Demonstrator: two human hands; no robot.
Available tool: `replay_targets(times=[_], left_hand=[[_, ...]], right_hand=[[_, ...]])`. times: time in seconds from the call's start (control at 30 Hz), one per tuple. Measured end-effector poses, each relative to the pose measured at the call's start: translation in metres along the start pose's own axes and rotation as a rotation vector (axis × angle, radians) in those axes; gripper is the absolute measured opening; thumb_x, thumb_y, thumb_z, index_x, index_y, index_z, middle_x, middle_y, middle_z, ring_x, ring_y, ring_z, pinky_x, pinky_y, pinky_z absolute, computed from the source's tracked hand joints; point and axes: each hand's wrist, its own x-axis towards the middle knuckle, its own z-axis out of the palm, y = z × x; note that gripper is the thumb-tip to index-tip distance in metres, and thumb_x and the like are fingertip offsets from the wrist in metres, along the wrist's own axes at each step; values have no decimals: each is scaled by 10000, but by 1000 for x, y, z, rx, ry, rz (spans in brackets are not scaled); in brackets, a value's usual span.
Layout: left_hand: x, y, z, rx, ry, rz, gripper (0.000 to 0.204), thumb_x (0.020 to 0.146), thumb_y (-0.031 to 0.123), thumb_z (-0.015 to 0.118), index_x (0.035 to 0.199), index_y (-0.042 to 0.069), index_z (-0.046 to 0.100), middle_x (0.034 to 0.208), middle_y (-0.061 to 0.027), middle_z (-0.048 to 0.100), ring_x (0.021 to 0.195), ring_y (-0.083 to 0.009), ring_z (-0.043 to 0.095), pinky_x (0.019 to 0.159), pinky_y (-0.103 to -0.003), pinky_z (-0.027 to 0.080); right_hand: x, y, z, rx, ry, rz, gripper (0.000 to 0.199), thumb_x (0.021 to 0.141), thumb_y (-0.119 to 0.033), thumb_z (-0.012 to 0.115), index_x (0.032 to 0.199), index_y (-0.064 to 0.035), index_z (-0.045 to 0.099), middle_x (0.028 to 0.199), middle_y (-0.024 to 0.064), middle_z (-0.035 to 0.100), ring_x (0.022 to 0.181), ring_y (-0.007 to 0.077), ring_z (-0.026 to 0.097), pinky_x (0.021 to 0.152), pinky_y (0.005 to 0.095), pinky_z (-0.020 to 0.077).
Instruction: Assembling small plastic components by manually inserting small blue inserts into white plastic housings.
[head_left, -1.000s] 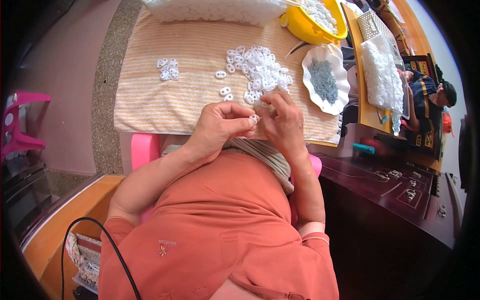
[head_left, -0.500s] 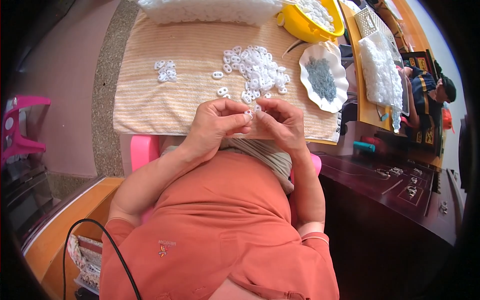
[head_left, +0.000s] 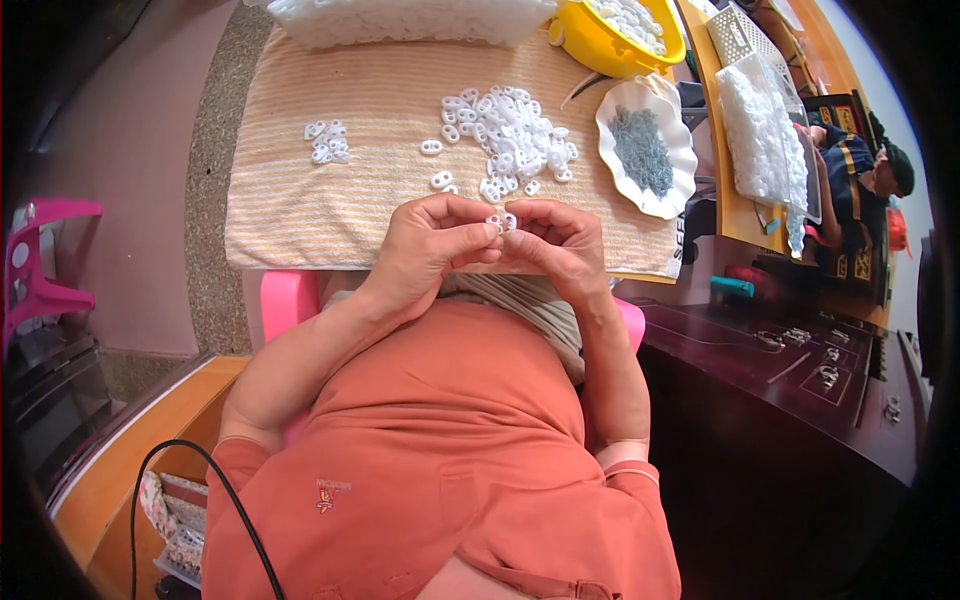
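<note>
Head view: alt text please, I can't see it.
Left hand and right hand each pinch a small white piece, close together near the front edge of a striped towel. Beyond them lies a pile of white two-holed pieces, with a smaller cluster to its left and a wavy-rimmed dish of grey bits to its right.

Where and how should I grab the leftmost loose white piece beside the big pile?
I'd pinch the loose white piece by its near and far long edges, coming from above on its left: it seems to lie flat, an oval with two holes, longer side to side, with the big pile to its right.
</note>
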Motion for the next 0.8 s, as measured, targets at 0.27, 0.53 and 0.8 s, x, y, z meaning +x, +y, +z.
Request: replay_targets(times=[0.27,0.53,0.8], left_hand=[[-1,1,2,-5,-1,-11,155,862,36,652,1011,8,620,942,-91,677,799,-135,654,742,-260,561],[0,2,3,10,25,-24,161,860,31,653,1012,-5,616,929,-89,673,793,-134,655,739,-254,561],[-1,1,3,15,45,-35,162,853,25,655,1009,-2,621,926,-86,673,783,-134,656,729,-256,567]], right_hand=[[-2,2,-5,-8,11,-38,281,870,29,629,1147,60,595,935,94,659,781,133,646,693,251,550],[-3,0,-4,-7,38,-38,310,872,28,618,1178,61,584,939,101,651,769,145,645,700,270,564],[-5,-2,-4,-13,25,-28,305,880,10,615,1180,58,586,951,102,648,784,147,646,711,280,571]])
